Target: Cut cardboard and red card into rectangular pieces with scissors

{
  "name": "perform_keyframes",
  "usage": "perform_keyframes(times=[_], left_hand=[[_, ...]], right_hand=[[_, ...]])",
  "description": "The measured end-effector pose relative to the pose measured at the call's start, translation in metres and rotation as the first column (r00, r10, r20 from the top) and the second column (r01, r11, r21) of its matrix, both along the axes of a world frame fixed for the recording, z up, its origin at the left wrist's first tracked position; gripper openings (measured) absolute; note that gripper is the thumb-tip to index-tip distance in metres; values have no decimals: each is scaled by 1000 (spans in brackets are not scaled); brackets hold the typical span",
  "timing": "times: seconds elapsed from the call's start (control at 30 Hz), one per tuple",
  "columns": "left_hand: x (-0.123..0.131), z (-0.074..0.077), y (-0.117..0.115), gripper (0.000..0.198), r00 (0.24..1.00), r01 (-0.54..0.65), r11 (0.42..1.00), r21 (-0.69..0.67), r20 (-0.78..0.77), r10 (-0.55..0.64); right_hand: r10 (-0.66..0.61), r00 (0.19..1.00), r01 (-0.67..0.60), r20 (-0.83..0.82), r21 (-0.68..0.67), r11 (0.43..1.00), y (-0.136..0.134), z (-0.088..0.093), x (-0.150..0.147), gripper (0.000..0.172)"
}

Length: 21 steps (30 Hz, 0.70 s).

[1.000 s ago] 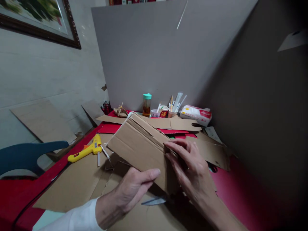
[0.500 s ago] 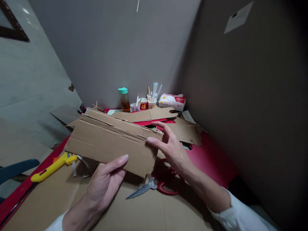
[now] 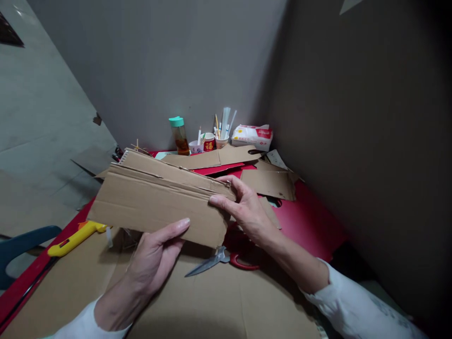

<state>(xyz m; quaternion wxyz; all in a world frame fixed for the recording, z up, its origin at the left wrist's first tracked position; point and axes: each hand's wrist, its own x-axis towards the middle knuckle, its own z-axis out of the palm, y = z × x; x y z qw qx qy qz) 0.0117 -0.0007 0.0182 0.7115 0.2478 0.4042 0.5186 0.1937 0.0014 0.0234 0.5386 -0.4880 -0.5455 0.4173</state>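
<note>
A folded cardboard piece (image 3: 155,200), creased along its upper part and with a torn right end, is held up over the table. My left hand (image 3: 158,254) grips its lower edge, thumb on the front face and fingers hidden behind. At the right end my right hand (image 3: 243,207) pinches the creased upper part between thumb and fingers. Beneath the piece, scissors with red handles (image 3: 243,262) lie on a large cardboard sheet (image 3: 212,306), the blades pointing left. A yellow glue gun (image 3: 76,239) rests at the left.
At the back stand a bottle with a teal lid (image 3: 179,136), small cups (image 3: 209,142) holding sticks and pens, and a tissue pack (image 3: 252,136). Cut cardboard pieces (image 3: 268,182) lie on the red table (image 3: 307,226). A blue chair (image 3: 28,240) is at the left edge.
My right hand has closed onto the right end of the cardboard, its fingers now behind the upper part. The piece looks more opened along its creases, and the view has shifted slightly.
</note>
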Motion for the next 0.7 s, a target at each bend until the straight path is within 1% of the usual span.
perform_keyframes(times=[0.07, 0.13, 0.2, 0.23, 0.3, 0.33, 0.4, 0.47, 0.6, 0.7], left_hand=[[0, -1, 2, 54, 999, 7, 1000, 19, -36, -6], [-3, -1, 6, 48, 997, -29, 998, 60, -71, 33], [-7, 0, 14, 39, 988, -118, 983, 142, -84, 131], [-11, 2, 19, 35, 978, -173, 965, 197, -85, 192], [-19, 6, 29, 30, 951, -259, 915, 310, -82, 297], [-24, 9, 33, 32, 940, -283, 888, 363, -81, 332], [-32, 14, 39, 39, 919, -302, 835, 460, -93, 384], [-37, 16, 41, 45, 890, -311, 778, 546, -121, 440], [-38, 12, 39, 42, 785, -333, 657, 676, -187, 590], [-39, 6, 38, 38, 695, -333, 571, 750, -214, 687]], right_hand=[[-11, 1000, 11, 7, -20, 1000, 2, -2, 1, 33], [-37, 999, 37, 6, -56, 998, 3, -3, 3, 34], [-59, 998, 57, -20, -89, 994, 5, -5, 7, 36], [-57, 997, 52, -45, -98, 994, 6, -6, 10, 38], [-28, 996, 19, -80, -112, 994, 9, -10, 15, 42], [-17, 996, 7, -83, -118, 993, 10, -11, 18, 44], [-1, 995, -13, -103, -138, 990, 13, -13, 21, 48], [23, 988, -47, -155, -150, 988, 14, -13, 22, 48], [34, 970, -75, -241, -160, 984, 13, -13, 21, 47], [16, 979, -45, -202, -142, 989, 13, -16, 21, 50]])
